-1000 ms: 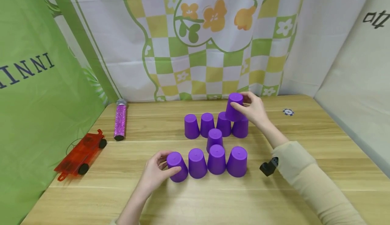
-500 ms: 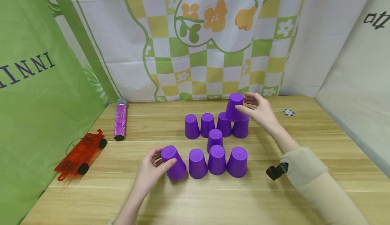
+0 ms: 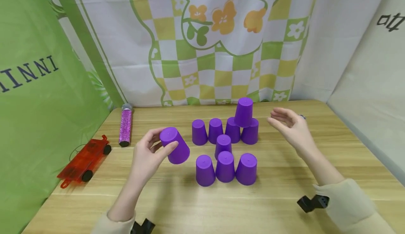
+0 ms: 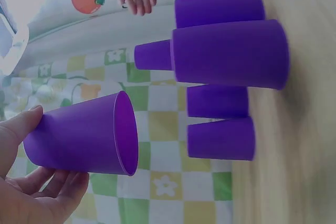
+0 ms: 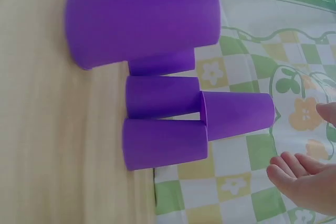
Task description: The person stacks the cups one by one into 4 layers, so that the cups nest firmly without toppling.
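Observation:
My left hand (image 3: 146, 156) grips a purple cup (image 3: 174, 146), thumb on the near side and fingers behind. It is raised above the table, tilted, with its mouth facing down and to the right; in the left wrist view the rim of this cup (image 4: 126, 135) shows. To the right, my right hand (image 3: 292, 128) hangs apart from the cups, fingers loosely bent around nothing. Beside it, an upside-down cup (image 3: 244, 112) rests across the two right-hand cups of the back row (image 3: 199, 132). Three upside-down cups stand in front (image 3: 205, 170), with a single cup (image 3: 223, 143) behind them.
A glittery pink microphone (image 3: 125, 126) lies at the table's back left, with a red toy car (image 3: 84, 162) nearer the left edge. A chip (image 3: 302, 117) is mostly hidden behind my right hand. A patterned curtain (image 3: 218, 68) hangs along the back.
My left hand has lifted the leftmost front cup off the table, up and to the left. My right hand has let go of the upper cup and drawn away to the right.

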`<state>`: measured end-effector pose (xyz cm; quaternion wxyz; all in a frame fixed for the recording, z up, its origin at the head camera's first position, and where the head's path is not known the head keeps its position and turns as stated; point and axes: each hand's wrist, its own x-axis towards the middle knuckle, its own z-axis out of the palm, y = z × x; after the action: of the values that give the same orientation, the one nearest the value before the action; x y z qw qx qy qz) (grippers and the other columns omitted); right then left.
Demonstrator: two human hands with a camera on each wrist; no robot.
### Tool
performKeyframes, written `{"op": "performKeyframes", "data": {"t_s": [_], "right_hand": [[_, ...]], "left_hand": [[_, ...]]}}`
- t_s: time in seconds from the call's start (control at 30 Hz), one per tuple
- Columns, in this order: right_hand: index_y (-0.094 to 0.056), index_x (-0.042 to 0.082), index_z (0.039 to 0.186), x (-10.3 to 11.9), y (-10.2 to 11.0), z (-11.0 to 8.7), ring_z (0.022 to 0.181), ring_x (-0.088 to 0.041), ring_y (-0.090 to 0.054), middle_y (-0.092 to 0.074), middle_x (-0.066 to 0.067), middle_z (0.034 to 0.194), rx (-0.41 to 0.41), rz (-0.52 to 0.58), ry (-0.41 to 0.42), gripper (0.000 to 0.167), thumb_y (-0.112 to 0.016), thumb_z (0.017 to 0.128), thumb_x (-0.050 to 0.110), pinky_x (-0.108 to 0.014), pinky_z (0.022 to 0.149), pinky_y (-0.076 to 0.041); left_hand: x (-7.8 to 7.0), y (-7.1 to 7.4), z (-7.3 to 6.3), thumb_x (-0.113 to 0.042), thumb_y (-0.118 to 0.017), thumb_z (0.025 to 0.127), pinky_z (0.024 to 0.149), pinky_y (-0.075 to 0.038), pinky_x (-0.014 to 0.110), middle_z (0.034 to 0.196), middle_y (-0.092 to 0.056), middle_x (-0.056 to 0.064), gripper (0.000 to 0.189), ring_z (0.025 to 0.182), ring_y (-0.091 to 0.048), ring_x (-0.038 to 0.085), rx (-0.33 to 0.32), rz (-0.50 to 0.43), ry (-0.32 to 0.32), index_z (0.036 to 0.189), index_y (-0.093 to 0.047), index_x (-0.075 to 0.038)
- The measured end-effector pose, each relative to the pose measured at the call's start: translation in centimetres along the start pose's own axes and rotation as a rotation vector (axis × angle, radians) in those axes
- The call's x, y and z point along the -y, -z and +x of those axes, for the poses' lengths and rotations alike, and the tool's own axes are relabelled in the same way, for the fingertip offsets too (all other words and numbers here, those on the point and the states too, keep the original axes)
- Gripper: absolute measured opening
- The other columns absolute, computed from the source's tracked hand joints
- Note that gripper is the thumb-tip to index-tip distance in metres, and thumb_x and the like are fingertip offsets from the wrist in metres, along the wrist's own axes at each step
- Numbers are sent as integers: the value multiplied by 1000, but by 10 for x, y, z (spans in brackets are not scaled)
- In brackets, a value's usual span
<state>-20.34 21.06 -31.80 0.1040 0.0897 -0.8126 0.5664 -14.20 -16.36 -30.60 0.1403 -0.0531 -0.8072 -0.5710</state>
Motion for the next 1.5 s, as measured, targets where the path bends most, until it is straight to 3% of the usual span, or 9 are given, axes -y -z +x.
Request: {"op": "performKeyframes", "data": {"t_s": [0.27, 0.5, 0.57, 0.7, 0.77, 0.83, 1.07, 1.33, 1.5], "right_hand": [[-40, -5, 136, -10, 3, -35, 100, 17, -53, -54, 29, 108, 101, 3, -54, 55, -57, 94, 27, -2, 86, -45], [-44, -7, 131, -16, -9, -62, 103, 11, -56, -58, 26, 109, 129, 45, -27, 48, -60, 92, 16, -6, 87, -47], [-44, -7, 131, -17, -13, -68, 103, 11, -56, -61, 17, 114, 146, 48, -19, 48, -61, 91, 14, -7, 88, -48], [-44, -7, 131, -20, -22, -77, 104, 11, -55, -58, -17, 127, 165, 49, -19, 49, -63, 89, 12, -7, 89, -47], [-44, -9, 131, -21, -27, -80, 103, 12, -55, -52, -30, 128, 163, 65, -17, 49, -63, 89, 9, -7, 89, -46], [-43, -11, 130, -22, -32, -82, 103, 13, -54, -49, -34, 128, 157, 84, -12, 49, -63, 88, 7, -7, 89, -46], [-39, -13, 132, -23, -41, -84, 104, 14, -51, -47, -33, 131, 162, 101, -70, 56, -66, 86, 7, -7, 91, -44], [-41, -14, 130, -23, -53, -78, 103, 12, -51, -48, -33, 130, 174, 103, -66, 58, -69, 82, 4, -6, 93, -42], [-41, -13, 129, -21, -60, -75, 113, -12, -56, -50, -32, 129, 172, 101, -61, 59, -71, 81, 4, -6, 93, -42]], "left_hand": [[-15, -5, 24, -16, -78, 78, 95, -51, 21, 114, -64, 9, 45, 104, -60, 14, 7, -26, -48, 117, -58, -5], [-22, -13, 49, -20, -78, 77, 95, -52, 28, 113, -64, 10, 48, 104, -60, 18, -11, -14, -90, 118, -58, -5], [-24, -15, 57, -21, -78, 77, 95, -53, 30, 112, -64, 12, 48, 104, -60, 20, -18, -9, -97, 118, -58, -4], [-23, -23, 75, -22, -78, 78, 94, -53, 32, 112, -64, 14, 49, 104, -60, 23, -19, -4, -92, 118, -58, -3], [-20, -27, 83, -24, -78, 78, 94, -53, 32, 112, -63, 15, 50, 105, -60, 24, -17, -1, -81, 119, -58, -3], [-19, -31, 90, -24, -78, 78, 93, -54, 32, 112, -63, 15, 51, 105, -61, 25, -21, -4, -71, 119, -58, -2], [-14, -41, 107, -23, -78, 77, 90, -55, 32, 109, -65, 16, 49, 101, -63, 27, -62, 2, -101, 116, -60, -1], [-5, -58, 125, -23, -76, 79, 94, -53, 34, 115, -63, 19, 52, 106, -63, 31, -4, 1, -50, 121, -56, 1], [2, -72, 131, -24, -76, 79, 91, -55, 34, 114, -64, 18, 51, 103, -64, 30, 16, 29, -61, 120, -57, 0]]}}
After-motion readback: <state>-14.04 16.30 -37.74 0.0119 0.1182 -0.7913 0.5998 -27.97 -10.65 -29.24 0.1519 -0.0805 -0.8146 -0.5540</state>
